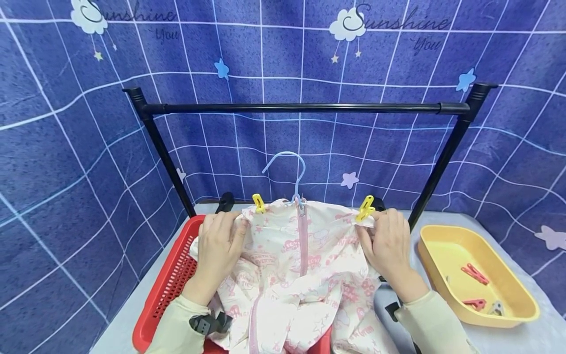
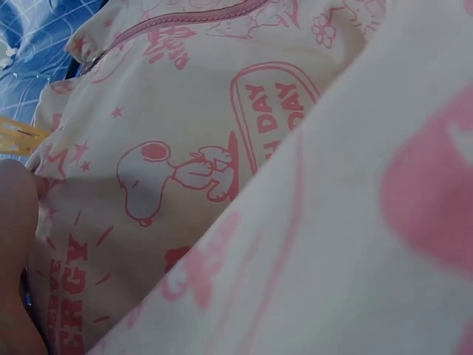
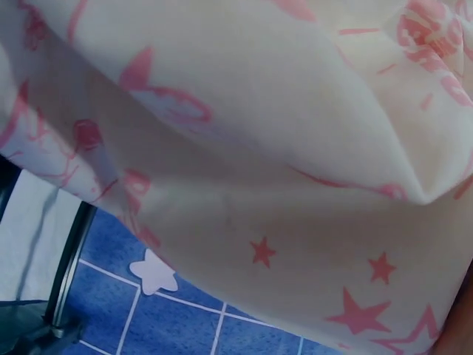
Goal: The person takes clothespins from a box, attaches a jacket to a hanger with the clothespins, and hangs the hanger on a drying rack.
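A white zippered garment [image 1: 287, 241] with pink print hangs from a light blue hanger [image 1: 297, 184]; only the hanger's hook shows above the cloth. Two yellow clothespins, a left clothespin [image 1: 259, 203] and a right clothespin [image 1: 365, 208], clip its top edge. My left hand [image 1: 219, 246] pinches the garment's upper left corner, beside the left clothespin. At the upper right corner my right hand [image 1: 389, 241] pinches the cloth just under the right clothespin. Printed cloth [image 2: 177, 177] fills most of the left wrist view, and cloth [image 3: 222, 185] covers much of the right wrist view.
Behind the garment stands a black rack with a horizontal bar [image 1: 300, 108]. A red basket [image 1: 152, 300] lies under the cloth at the left. On the right, a yellow tray [image 1: 431, 241] holds several clothespins, red and grey. A blue patterned curtain [image 1: 283, 59] hangs behind.
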The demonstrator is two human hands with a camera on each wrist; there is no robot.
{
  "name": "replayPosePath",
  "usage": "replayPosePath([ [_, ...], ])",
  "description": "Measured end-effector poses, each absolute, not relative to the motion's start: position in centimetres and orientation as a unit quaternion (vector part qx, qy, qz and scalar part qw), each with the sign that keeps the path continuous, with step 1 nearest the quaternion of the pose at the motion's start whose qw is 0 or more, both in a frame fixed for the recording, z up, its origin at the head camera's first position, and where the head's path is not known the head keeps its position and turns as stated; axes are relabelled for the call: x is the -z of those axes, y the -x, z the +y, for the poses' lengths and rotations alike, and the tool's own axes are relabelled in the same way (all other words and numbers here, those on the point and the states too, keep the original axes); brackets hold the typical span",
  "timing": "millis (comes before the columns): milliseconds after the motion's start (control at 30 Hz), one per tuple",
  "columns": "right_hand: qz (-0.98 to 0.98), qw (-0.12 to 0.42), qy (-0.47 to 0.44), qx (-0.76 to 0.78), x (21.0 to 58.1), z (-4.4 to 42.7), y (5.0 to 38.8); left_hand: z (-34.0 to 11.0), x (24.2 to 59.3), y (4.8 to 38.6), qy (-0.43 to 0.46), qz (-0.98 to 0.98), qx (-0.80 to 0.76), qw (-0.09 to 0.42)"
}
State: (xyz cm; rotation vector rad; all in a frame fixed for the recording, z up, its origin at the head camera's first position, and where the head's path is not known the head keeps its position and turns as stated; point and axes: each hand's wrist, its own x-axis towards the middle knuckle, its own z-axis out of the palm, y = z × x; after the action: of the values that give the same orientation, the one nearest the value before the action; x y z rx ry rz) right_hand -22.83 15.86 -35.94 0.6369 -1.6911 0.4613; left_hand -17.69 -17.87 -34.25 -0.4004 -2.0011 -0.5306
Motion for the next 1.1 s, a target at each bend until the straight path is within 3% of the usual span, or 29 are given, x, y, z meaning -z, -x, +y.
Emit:
replayPosePath([
  [733, -0.738, 0.596, -0.246, -0.199, 34.5, 16.1, 23.1, -18.5, 34.8, 16.6, 0.144, -0.819, 0.237, 0.502],
  [1100, -0.729, 0.611, -0.227, -0.209, 33.7, 16.4, 23.6, -19.1, 35.1, 16.3, 0.147, -0.806, 0.22, 0.53],
])
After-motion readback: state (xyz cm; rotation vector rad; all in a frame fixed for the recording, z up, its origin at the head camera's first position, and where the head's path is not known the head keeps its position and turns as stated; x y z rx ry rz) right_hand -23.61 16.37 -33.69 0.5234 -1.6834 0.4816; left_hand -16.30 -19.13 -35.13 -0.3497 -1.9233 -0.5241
